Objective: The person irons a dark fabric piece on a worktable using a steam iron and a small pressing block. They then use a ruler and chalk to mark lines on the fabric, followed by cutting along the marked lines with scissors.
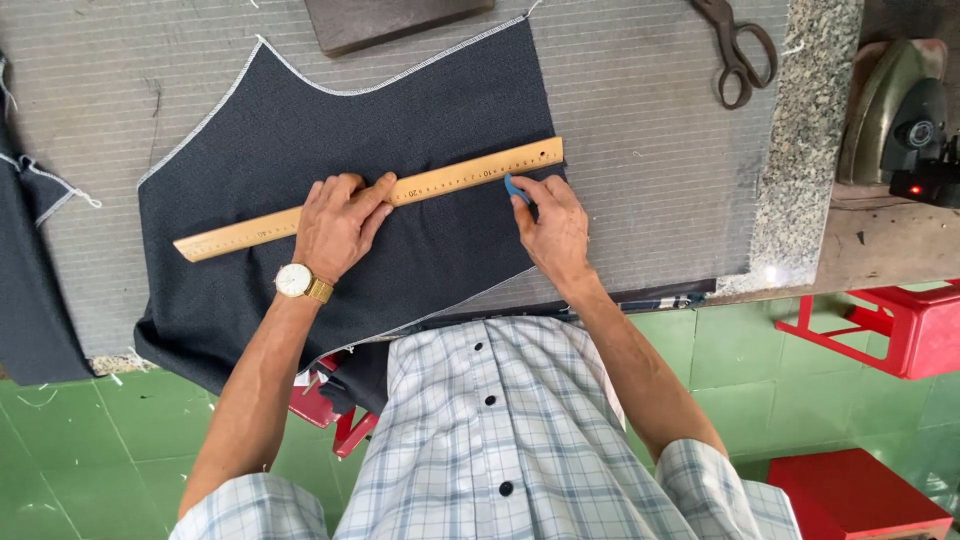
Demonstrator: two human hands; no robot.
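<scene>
Plaid shirt [500, 440] fills the foreground. Beyond it, the left hand [335, 225] lies flat, fingers spread, pinning a wooden ruler [370, 198] slantwise across dark cloth [340, 130] on the table [650, 130]. The right hand [555, 225] pinches blue chalk [514, 186] at the ruler's edge; no drawn line shows yet. Scissors [738, 50], an iron [895, 110] and a dark block [385, 20] lie clear.

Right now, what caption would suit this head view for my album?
Left hand pins a wooden ruler on dark cut fabric while right hand holds blue tailor's chalk.
</scene>
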